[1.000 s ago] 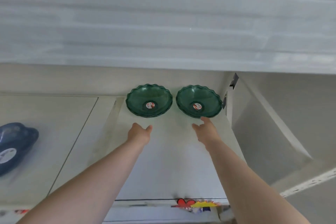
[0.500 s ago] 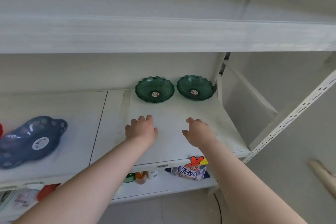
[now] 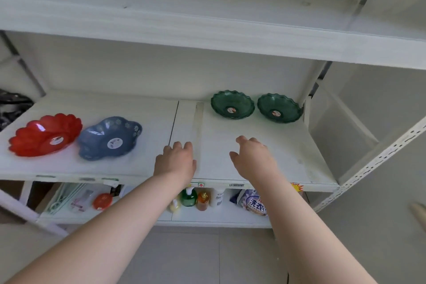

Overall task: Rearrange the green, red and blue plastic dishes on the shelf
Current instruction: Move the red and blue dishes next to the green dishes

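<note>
Two dark green scalloped dishes stand side by side at the back right of the white shelf [image 3: 253, 159]: the left green dish [image 3: 232, 104] and the right green dish [image 3: 279, 108]. At the shelf's left end a red flower-shaped dish [image 3: 45, 134] touches a blue flowered dish [image 3: 109, 137]. My left hand [image 3: 175, 161] hovers palm down over the shelf's front middle, fingers loosely curled, holding nothing. My right hand [image 3: 252, 157] hangs beside it, fingers apart, also empty. Both hands are well in front of the green dishes.
An upper shelf board [image 3: 207, 30] overhangs the dishes. A perforated white upright [image 3: 378, 159] bounds the right side. On the lower shelf stand soap bottles [image 3: 196, 198], a detergent bag [image 3: 255, 205] and packaged goods [image 3: 80, 198]. A dark item [image 3: 11, 106] sits at far left.
Both hands have drawn back from the green dishes toward the shelf's front edge. The view has pulled back and swung left, bringing the blue and then the red dish into sight.
</note>
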